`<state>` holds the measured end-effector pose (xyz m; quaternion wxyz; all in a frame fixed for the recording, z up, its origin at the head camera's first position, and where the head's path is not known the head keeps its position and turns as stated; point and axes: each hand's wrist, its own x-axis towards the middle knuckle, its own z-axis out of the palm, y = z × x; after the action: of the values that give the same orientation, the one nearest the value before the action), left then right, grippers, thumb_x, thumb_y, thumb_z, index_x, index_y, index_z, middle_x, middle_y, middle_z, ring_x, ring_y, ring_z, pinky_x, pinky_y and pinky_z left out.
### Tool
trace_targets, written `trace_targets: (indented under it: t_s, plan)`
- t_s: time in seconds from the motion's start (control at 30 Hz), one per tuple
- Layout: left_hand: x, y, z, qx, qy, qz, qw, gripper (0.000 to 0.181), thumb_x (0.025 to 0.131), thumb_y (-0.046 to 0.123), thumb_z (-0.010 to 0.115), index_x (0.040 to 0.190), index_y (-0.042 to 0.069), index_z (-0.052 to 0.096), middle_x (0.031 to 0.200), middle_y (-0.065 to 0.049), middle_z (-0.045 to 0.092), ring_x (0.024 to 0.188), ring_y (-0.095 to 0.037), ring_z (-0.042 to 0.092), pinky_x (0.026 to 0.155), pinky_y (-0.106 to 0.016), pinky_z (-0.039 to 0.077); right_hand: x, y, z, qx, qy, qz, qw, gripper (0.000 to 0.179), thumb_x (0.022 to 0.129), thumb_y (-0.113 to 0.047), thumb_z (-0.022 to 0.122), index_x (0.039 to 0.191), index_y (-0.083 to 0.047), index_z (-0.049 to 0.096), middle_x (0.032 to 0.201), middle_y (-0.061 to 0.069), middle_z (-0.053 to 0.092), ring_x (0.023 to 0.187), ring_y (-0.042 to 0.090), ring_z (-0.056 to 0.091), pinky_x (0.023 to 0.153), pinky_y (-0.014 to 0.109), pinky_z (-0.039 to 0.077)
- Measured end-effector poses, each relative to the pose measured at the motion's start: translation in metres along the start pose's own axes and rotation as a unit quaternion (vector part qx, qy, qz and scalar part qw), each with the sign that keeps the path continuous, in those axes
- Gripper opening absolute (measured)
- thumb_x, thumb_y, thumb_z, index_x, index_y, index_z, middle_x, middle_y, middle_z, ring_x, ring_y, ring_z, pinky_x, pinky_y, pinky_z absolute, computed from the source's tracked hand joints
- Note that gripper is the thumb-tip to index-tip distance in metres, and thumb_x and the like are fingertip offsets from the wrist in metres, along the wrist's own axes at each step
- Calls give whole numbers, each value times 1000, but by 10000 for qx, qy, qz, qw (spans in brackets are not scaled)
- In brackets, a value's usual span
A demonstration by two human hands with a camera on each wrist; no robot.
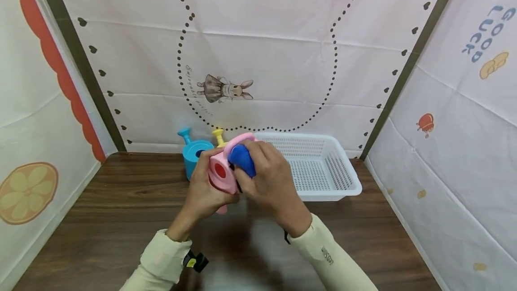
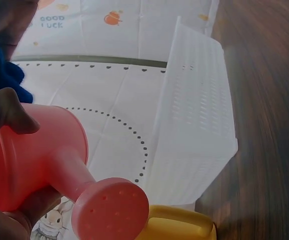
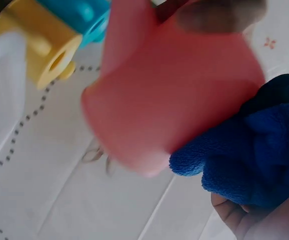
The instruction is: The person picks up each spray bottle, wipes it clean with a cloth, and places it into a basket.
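Note:
A pink toy watering can [image 1: 226,174] is up above the table, tilted, its round sprinkler head [image 2: 115,210] facing the left wrist camera. My left hand [image 1: 203,187] grips the can round its body from the left. In my right hand [image 1: 272,176] is a bunched blue cloth [image 1: 243,160], which lies against the can's side in the right wrist view. Behind my hands stand a blue watering can [image 1: 190,154] and a yellow watering can [image 3: 37,42]; in the head view the yellow one is mostly hidden by the pink can.
A white perforated plastic basket [image 1: 343,165] stands at the back right of the brown wooden table [image 1: 133,201]. Printed cloth walls [image 1: 262,66] enclose the table at the back and both sides.

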<state>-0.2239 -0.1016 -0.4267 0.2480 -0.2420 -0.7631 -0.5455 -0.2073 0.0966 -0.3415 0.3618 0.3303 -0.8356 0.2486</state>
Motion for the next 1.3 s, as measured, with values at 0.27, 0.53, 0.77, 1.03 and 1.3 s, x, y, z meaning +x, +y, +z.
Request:
trace_targets:
  t_s: [0.27,0.53,0.77,1.03,1.3]
  plan:
    - [1,3,-2,37,-20,-62,10000,109,64,-3,101,157,5,45,151,-20,58,134,-34,61,95,-24,62,10,34,3,-223,83,874,9959,43,97,-17,82,135,0,72,122,21,79,105,34,76,92,52,71]
    - [0,2,-1,-73,-114,-130,9998,109,64,-3,100,158,6,45,149,-18,58,131,-33,61,94,-24,62,2,20,3,-100,83,509,9986,47,95,-17,84,137,2,71,123,20,79,104,34,76,93,50,71]
    - [1,-2,2,-195,-103,-55,9997,108,65,-6,100,156,4,45,151,-22,58,133,-36,64,98,-20,60,-6,-6,1,6,-9,-110,9999,51,92,-21,87,136,-1,70,126,15,80,106,29,77,99,45,70]
    - [4,2,1,-178,4,-35,9998,109,63,-4,100,156,3,44,148,-21,58,130,-29,60,95,-23,61,2,15,-1,-257,237,251,9991,47,95,-18,85,136,0,71,122,18,80,103,33,77,95,48,70]
    - [3,7,-1,-170,23,-225,9996,110,62,-4,99,157,5,44,147,-21,58,129,-34,62,94,-25,61,1,24,3,-214,440,392,9980,43,95,-17,82,134,0,72,119,19,79,100,34,75,90,51,70]
